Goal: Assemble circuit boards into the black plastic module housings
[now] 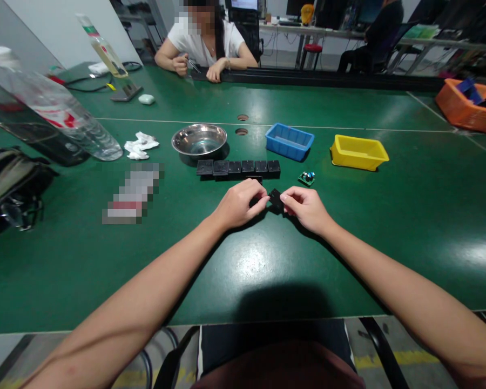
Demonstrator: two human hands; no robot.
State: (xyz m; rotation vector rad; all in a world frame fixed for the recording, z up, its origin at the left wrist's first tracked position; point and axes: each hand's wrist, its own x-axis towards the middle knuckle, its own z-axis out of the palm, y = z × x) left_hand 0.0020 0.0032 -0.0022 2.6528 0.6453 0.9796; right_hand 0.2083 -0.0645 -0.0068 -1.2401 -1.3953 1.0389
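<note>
Between my two hands, just above the green table, is a small black plastic case (275, 199). The fingertips of my left hand (243, 202) pinch its left side, and my right hand (308, 206) grips its right side with thumb and fingers. Behind my hands runs a row of several similar black cases (241, 168). Another black piece (254, 179) lies partly hidden behind my left hand. A small green circuit board (306, 178) with upright parts lies just beyond my right hand.
Farther back stand a steel bowl (199, 141), a blue tray (289, 141) and a yellow tray (359, 152). Crumpled tissue (141, 146) and large bottles (76, 127) are at left. An orange basket (470, 111) sits far right. A person (210, 43) sits opposite, holding tweezers.
</note>
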